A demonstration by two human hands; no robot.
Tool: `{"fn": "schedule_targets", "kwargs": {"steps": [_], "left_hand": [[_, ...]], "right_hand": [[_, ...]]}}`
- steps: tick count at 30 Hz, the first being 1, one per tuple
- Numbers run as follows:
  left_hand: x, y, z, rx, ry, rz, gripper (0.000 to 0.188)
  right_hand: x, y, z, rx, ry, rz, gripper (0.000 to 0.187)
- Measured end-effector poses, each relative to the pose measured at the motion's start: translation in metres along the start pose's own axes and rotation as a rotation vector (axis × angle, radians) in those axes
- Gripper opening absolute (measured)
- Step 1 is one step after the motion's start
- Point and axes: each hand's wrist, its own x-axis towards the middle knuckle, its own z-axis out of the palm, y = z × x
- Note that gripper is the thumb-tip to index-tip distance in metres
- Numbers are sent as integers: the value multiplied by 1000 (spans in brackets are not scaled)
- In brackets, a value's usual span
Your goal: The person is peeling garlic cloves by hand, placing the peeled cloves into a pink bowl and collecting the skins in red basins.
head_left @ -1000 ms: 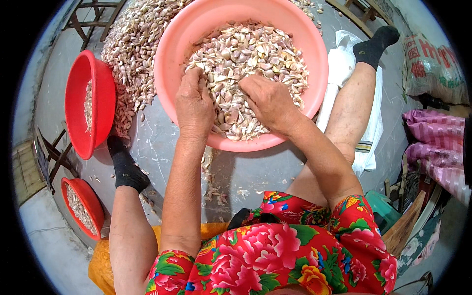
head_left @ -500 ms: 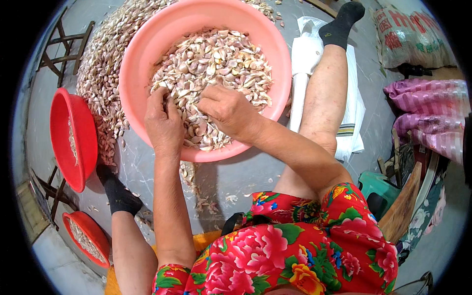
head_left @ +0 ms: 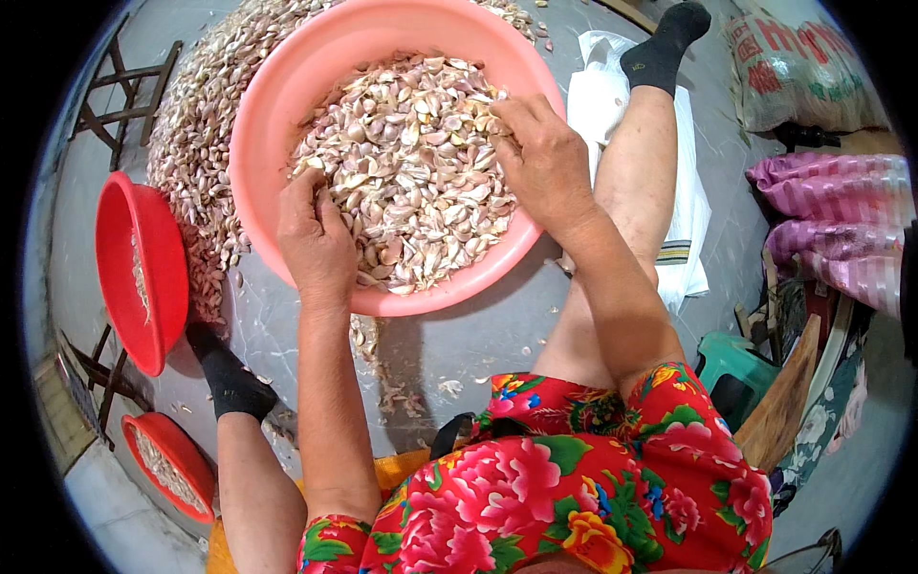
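A large pink basin [head_left: 263, 115] on the floor in front of me holds a heap of garlic cloves [head_left: 421, 172], some with loose papery skin. Over its left rim reaches my left hand [head_left: 316, 230], fingers curled down among the cloves; what its fingertips pinch, if anything, is hard to make out. Across the basin, at the right edge of the heap, is my right hand [head_left: 545, 163]. Its fingers are bent, with the thumb apart from them, and no clove shows between.
More garlic cloves [head_left: 201, 124] are piled on the floor behind and left of the basin. Two red basins [head_left: 167, 258] stand at the left, near a wooden stool frame [head_left: 124, 115]. My legs flank the pink basin; white sacking [head_left: 688, 210] lies under the right one. Sacks [head_left: 808, 77] stand far right.
My right hand has moved from the middle of the heap to the right side of the basin, and its thumb has come apart from the fingers. My left hand has barely moved.
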Motion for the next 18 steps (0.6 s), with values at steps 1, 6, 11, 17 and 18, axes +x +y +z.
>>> {"fn": "schedule_targets", "kwargs": {"steps": [1, 6, 11, 17, 18], "left_hand": [[1, 1, 0, 2, 1, -3, 24], [2, 4, 2, 6, -9, -21, 23], [1, 3, 1, 26, 8, 4, 22], [1, 6, 0, 14, 37, 16, 20], [1, 6, -1, 7, 50, 11, 19]], "right_hand": [[-1, 1, -1, -37, -37, -23, 12], [-4, -10, 33, 76, -127, -118, 8], [-10, -40, 52, 235, -100, -323, 6], [-17, -49, 46, 451, -111, -192, 22], [-11, -50, 35, 508, -162, -100, 22]]}}
